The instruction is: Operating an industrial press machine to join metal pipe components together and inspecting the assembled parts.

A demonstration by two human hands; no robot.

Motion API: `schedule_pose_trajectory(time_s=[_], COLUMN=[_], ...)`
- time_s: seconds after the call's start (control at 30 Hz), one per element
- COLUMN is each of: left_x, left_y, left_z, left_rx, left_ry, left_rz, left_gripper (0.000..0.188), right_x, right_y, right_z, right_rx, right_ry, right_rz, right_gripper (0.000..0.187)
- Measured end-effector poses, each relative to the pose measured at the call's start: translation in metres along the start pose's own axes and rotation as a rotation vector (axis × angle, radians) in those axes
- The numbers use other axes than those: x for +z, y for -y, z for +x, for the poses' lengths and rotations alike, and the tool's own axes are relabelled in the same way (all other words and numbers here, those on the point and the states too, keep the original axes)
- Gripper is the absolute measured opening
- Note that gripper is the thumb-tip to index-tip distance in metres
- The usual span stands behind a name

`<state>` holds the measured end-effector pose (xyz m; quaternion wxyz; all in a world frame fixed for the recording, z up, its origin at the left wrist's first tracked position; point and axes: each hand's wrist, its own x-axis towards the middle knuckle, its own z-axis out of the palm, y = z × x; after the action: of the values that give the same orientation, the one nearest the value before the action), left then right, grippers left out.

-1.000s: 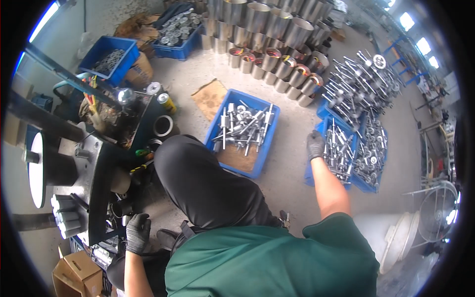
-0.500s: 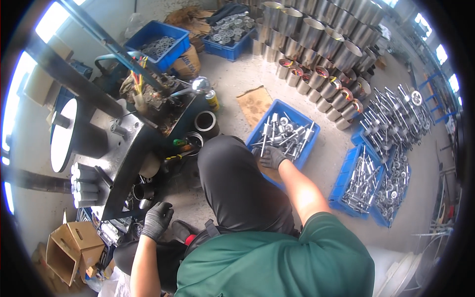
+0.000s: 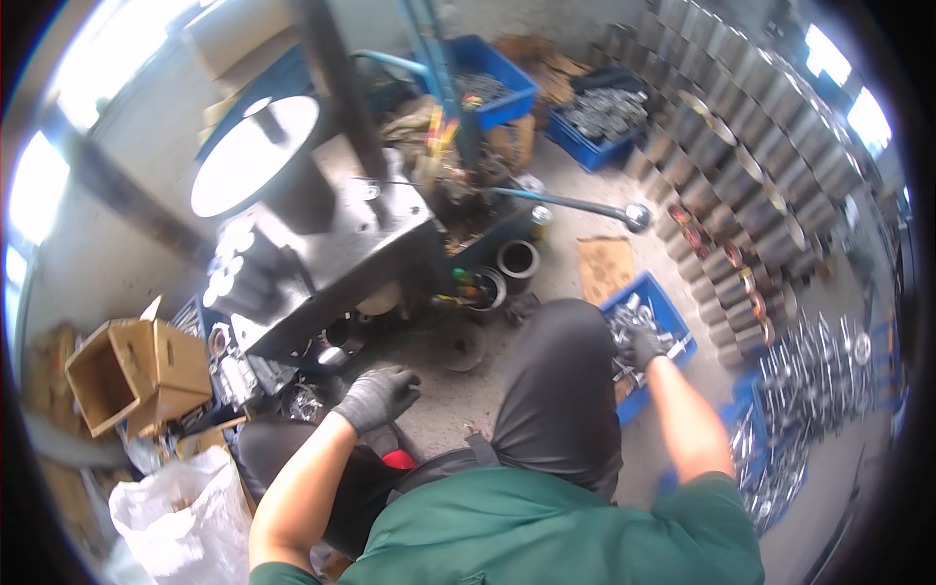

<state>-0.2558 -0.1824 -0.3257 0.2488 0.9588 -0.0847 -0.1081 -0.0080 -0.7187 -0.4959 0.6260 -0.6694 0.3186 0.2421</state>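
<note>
In a blue plastic bin (image 3: 670, 310) beyond my right knee lies a pile of silvery metal parts with rods, like rotor shafts (image 3: 632, 317). My right hand (image 3: 641, 347), in a dark grey glove, reaches down among them. Motion blur and the parts hide its fingers, so any grip is unclear. My left hand (image 3: 378, 398), gloved in grey too, hovers over the floor between my legs. Its fingers are loosely bent and apart, with nothing visible in them. A press-like machine with a steel table (image 3: 390, 239) stands ahead of that hand.
Ahead, a long lever with a ball end (image 3: 636, 216) juts from the machine. Stacked metal cylinders (image 3: 751, 185) fill the far right, with more shafts (image 3: 814, 366) nearer. A cardboard box (image 3: 180, 366) and a white sack (image 3: 185, 517) sit at the left. Dark rings (image 3: 518, 258) stand by the machine.
The view has turned left, so the surroundings appear shifted right. My right hand has moved from the bin's near side onto the shafts. My left hand has risen forward, still empty.
</note>
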Motion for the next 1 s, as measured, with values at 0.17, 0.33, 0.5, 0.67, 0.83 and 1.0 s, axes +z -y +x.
schedule_pose_trajectory(time_s=[0.17, 0.33, 0.5, 0.67, 0.83, 1.0], left_x=[-0.007, -0.016, -0.026, -0.038, -0.052, -0.055], left_y=[-0.006, -0.012, -0.010, -0.014, -0.019, -0.015], left_z=[0.009, 0.019, 0.025, 0.027, 0.020, 0.009], left_rx=[0.092, 0.148, 0.162, 0.168, 0.012, -0.149], left_ry=[-0.043, -0.074, -0.166, -0.389, -0.574, -0.699], left_rz=[0.008, 0.027, 0.023, -0.051, -0.775, -1.244], left_gripper=[0.027, 0.028, 0.032, 0.056, 0.077, 0.059], right_x=[-0.014, 0.084, 0.190, 0.263, 0.344, 0.425], right_y=[0.173, 0.245, 0.226, 0.214, 0.219, 0.228], right_z=[-0.042, -0.142, -0.224, -0.293, -0.323, -0.277], right_rx=[-0.767, -0.865, -1.134, -1.541, -1.588, -1.591], right_ry=[0.053, -0.071, 0.098, 0.460, 0.711, 0.478], right_rz=[-1.976, -1.904, -2.080, -1.729, -1.160, -0.690], right_gripper=[0.033, 0.037, 0.030, 0.029, 0.036, 0.024])
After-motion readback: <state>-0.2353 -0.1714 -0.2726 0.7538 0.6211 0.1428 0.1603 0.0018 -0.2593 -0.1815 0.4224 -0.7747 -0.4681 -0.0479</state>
